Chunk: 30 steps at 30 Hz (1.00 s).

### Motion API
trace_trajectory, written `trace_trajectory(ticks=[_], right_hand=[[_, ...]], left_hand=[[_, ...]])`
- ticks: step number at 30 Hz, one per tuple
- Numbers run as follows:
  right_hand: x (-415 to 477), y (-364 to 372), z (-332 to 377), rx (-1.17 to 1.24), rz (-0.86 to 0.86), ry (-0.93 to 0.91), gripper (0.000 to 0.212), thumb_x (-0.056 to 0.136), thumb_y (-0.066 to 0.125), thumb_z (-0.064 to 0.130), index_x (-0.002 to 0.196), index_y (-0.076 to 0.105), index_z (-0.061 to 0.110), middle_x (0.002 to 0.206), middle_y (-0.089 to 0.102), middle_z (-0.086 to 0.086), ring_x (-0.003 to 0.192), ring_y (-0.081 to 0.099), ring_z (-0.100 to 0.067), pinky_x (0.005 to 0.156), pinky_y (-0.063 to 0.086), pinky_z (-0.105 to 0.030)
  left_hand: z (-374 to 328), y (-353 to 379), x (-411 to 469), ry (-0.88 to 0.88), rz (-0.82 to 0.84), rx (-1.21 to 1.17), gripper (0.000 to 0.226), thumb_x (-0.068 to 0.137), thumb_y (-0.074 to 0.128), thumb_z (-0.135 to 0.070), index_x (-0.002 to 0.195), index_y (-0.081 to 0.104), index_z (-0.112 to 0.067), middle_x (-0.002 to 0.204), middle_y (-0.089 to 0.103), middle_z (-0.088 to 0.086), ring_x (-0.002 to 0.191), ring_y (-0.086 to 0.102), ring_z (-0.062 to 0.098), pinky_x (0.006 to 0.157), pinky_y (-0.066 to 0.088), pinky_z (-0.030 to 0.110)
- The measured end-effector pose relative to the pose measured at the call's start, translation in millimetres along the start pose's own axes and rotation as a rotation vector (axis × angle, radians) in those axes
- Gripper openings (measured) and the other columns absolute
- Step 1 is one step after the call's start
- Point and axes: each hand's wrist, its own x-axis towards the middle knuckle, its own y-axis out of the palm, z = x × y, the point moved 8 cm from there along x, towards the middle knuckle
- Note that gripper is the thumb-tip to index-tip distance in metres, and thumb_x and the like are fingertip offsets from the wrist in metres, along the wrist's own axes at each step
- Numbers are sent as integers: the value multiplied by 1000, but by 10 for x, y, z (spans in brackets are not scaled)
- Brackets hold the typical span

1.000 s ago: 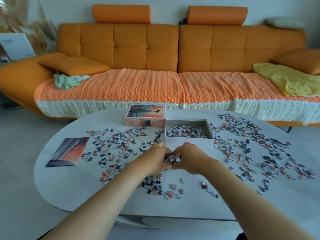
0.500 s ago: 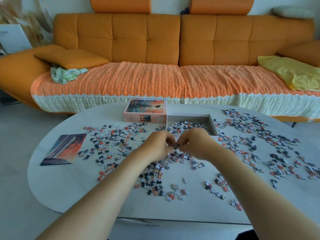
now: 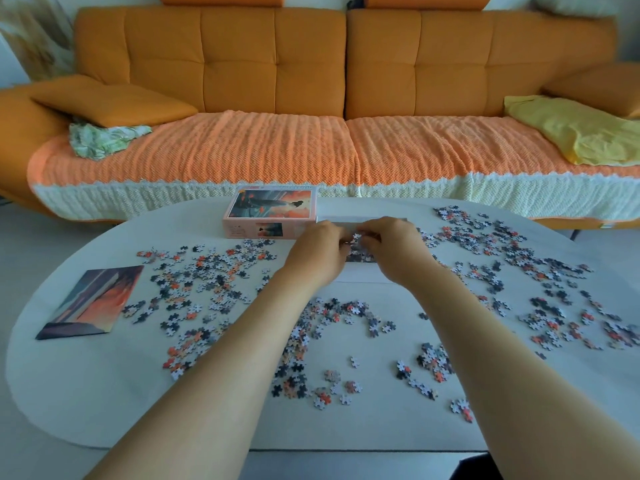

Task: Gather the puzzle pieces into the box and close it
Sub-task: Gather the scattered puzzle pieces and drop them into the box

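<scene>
Just below the fingers [image 3: 341,237] sits the white box [image 3: 360,274]; left hand [image 3: 318,253] and right hand [image 3: 398,251] both curl tight round a bunch of puzzle pieces [image 3: 356,238].

We have only one view (wide-angle, worn on the head): it looks forward and down across the table [image 3: 86,393] toward the sofa [image 3: 311,64], with the left hand [image 3: 317,252] and right hand [image 3: 398,249] near mid-frame, forearms close beneath the lens.
</scene>
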Motion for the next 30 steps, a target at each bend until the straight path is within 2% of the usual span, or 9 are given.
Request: trace_trajectory(ticks=[5, 9, 13, 15, 20, 23, 25, 27, 30], right_hand=[[-54, 12, 56, -54, 98, -91, 28, 101, 46, 14, 116, 69, 18, 76, 58, 6, 59, 47, -6, 51, 31, -18], [-63, 31, 7, -95, 155, -47, 30, 102, 43, 20, 112, 71, 19, 68, 58, 8, 59, 50, -5, 53, 39, -20], [-248, 164, 10, -226, 371, -52, 35, 103, 38, 22, 125, 64, 22, 106, 68, -1, 84, 59, -16, 77, 48, -31], [-280, 47, -2, -145, 299, -30, 33, 102, 41, 21, 126, 64, 25, 117, 67, 2, 81, 60, -11, 76, 48, -27], [-461, -393, 8, -98, 14, -133, 29, 95, 51, 10, 111, 72, 22, 108, 68, 2, 91, 63, -15, 79, 48, -25], [-786, -426, -91, -189, -41, -156, 25, 93, 54, 15, 109, 71, 25, 109, 66, 4, 103, 59, -18, 83, 49, -31], [-1056, -309, -240, -292, 19, -58, 33, 96, 49, 31, 128, 58, 28, 129, 56, 4, 121, 48, -19, 98, 42, -35], [-1367, -157, -451, -391, 144, 125, 55, 98, 37, 49, 147, 32, 26, 152, 32, -1, 141, 25, -24, 113, 25, -41], [-1762, 57, -637, -443, 287, 265, 79, 91, 20, 68, 154, 1, 26, 162, -8, -5, 149, -11, -24, 120, -1, -46]], left_hand=[[0, 30, -29, 24, 62, 144, 33, 102, 42, -29, 124, 65, -21, 112, 55, 4, 112, 43, 24, 90, 42, 37], [-31, 0, -110, 63, 57, 283, 39, 100, 40, -42, 127, 62, -25, 117, 56, 0, 116, 44, 23, 101, 36, 40], [-6, 94, -237, 72, 175, 392, 47, 98, 40, -47, 137, 52, -22, 134, 51, 0, 128, 39, 24, 108, 26, 44], [-28, 57, -302, 103, 141, 393, 50, 98, 43, -46, 142, 46, -22, 139, 47, -3, 130, 35, 21, 109, 24, 41], [-424, -135, -547, 301, -50, 223, 37, 96, 51, -37, 129, 57, -23, 124, 51, -7, 119, 41, 16, 104, 31, 34], [-640, 7, -738, 354, 57, 128, 36, 92, 53, -42, 124, 56, -26, 123, 49, -10, 118, 40, 11, 103, 32, 33], [-663, 230, -853, 326, 220, 182, 60, 88, 52, -59, 138, 45, -27, 139, 40, -8, 129, 31, 12, 110, 26, 36], [-567, 463, -974, 262, 410, 285, 94, 79, 44, -80, 153, 20, -27, 159, 14, -6, 145, 10, 16, 119, 11, 41], [-397, 712, -1119, 206, 576, 368, 115, 69, 36, -92, 155, -7, -28, 161, -18, -4, 147, -19, 19, 120, -5, 49]])
